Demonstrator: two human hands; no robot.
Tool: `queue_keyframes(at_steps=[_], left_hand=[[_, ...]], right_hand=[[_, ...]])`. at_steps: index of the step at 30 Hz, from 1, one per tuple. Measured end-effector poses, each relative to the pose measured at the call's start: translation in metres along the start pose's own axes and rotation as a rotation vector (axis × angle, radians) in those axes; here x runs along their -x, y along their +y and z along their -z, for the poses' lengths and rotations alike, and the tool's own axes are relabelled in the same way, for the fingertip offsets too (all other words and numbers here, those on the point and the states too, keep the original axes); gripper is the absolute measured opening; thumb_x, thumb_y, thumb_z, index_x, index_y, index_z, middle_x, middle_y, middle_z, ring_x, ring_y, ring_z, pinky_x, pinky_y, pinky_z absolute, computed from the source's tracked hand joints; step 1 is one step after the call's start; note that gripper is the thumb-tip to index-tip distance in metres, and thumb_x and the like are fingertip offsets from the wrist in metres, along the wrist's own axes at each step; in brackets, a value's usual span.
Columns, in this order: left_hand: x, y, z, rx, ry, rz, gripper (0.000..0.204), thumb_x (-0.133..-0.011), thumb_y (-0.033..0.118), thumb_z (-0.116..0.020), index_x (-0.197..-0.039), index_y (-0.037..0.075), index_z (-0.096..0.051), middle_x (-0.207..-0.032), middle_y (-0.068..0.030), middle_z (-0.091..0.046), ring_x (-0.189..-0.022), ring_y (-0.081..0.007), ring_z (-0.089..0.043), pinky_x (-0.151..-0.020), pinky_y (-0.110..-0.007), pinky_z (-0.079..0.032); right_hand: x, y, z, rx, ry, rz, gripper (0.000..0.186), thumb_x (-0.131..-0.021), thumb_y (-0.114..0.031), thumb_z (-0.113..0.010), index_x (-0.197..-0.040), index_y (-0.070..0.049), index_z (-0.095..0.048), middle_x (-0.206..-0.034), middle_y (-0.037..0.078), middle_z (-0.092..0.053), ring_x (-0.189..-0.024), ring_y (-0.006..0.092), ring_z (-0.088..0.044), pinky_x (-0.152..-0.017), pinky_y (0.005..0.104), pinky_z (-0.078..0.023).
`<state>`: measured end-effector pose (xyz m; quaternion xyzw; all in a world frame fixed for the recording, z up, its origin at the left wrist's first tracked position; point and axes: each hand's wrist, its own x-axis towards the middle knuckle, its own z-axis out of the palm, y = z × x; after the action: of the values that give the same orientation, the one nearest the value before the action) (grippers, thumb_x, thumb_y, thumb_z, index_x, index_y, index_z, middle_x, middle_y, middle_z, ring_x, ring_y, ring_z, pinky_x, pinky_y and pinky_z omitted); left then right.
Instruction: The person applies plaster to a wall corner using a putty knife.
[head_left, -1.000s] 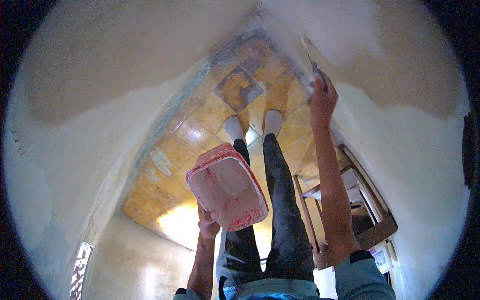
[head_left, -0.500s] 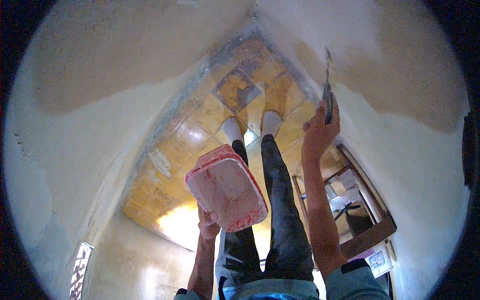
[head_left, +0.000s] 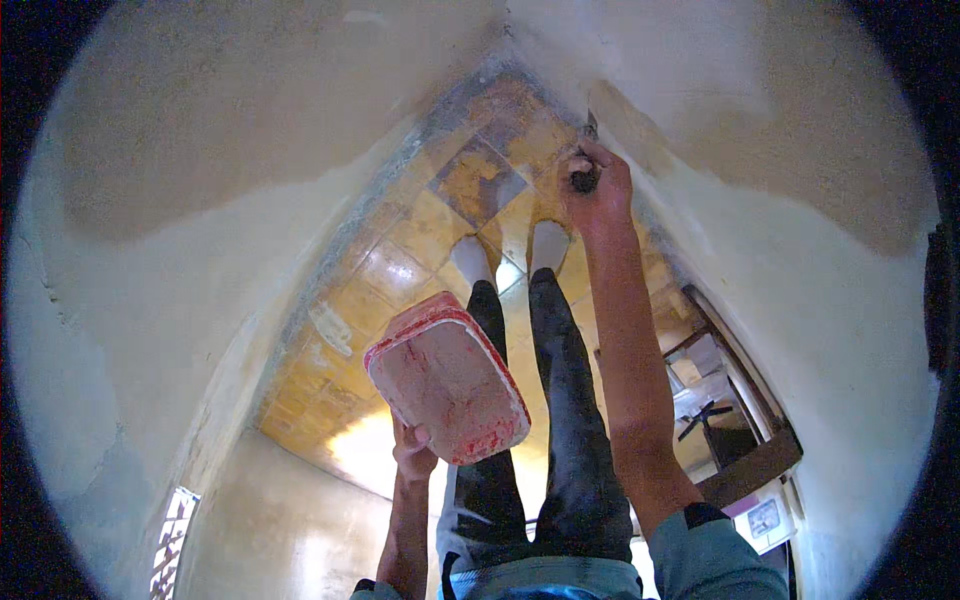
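A red plastic tub, its inside coated with pale putty or plaster, is tilted in front of my legs. My left hand grips it by the near left side, thumb against the rim. Up by the right wall, my right hand is closed round the dark handle of a putty knife. The handle's end points back at me and only a short piece of the blade shows, close to the wall. Whether the blade touches the wall I cannot tell.
Two walls with brownish damp-looking patches, the left wall and the right wall, meet in a corner ahead. I stand on yellow tiles, some stained. Behind my right arm is a brown wooden frame.
My right hand has moved left and a little up with the putty knife, turning it so the handle end faces me. The tub in my left hand has hardly shifted.
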<state>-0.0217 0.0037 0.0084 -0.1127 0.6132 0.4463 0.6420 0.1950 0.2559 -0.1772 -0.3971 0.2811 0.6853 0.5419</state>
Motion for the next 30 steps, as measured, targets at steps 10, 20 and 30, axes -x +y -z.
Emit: queue_keyframes(at_steps=[10, 20, 30], left_hand=[[0.002, 0.004, -0.004, -0.011, 0.04, 0.026, 0.092, -0.057, 0.022, -0.07, -0.133, 0.008, -0.02, -0.128, -0.0116, -0.035, -0.118, -0.0305, -0.035, -0.098, -0.044, -0.031], [0.003, -0.004, 0.019, 0.016, -0.003, -0.008, 0.088, -0.06, 0.014, -0.065, -0.134, 0.013, -0.019, -0.13, -0.0104, -0.034, -0.119, -0.0308, -0.035, -0.099, -0.045, -0.03], [0.024, 0.043, -0.058, -0.245, -0.094, -0.145, 0.091, -0.06, 0.035, -0.07, -0.13, 0.003, -0.024, -0.126, -0.0112, -0.037, -0.116, -0.025, -0.037, -0.097, -0.037, -0.031]], right_hand=[[-0.006, 0.021, 0.005, 0.148, 0.023, 0.315, 0.012, -0.081, -0.005, -0.048, -0.072, -0.009, -0.042, -0.056, -0.003, -0.038, -0.039, 0.0063, -0.032, -0.034, 0.019, -0.028], [0.013, 0.023, 0.003, 0.21, 0.035, 0.435, 0.01, -0.085, -0.013, -0.047, -0.077, -0.009, -0.044, -0.057, -0.003, -0.038, -0.042, 0.0061, -0.034, -0.034, 0.0198, -0.024], [0.149, 0.009, 0.032, 1.4, -0.13, 0.631, 0.012, -0.085, -0.022, -0.049, -0.089, -0.01, -0.05, -0.056, -0.003, -0.044, -0.034, 0.0052, -0.032, -0.032, 0.0175, -0.026]])
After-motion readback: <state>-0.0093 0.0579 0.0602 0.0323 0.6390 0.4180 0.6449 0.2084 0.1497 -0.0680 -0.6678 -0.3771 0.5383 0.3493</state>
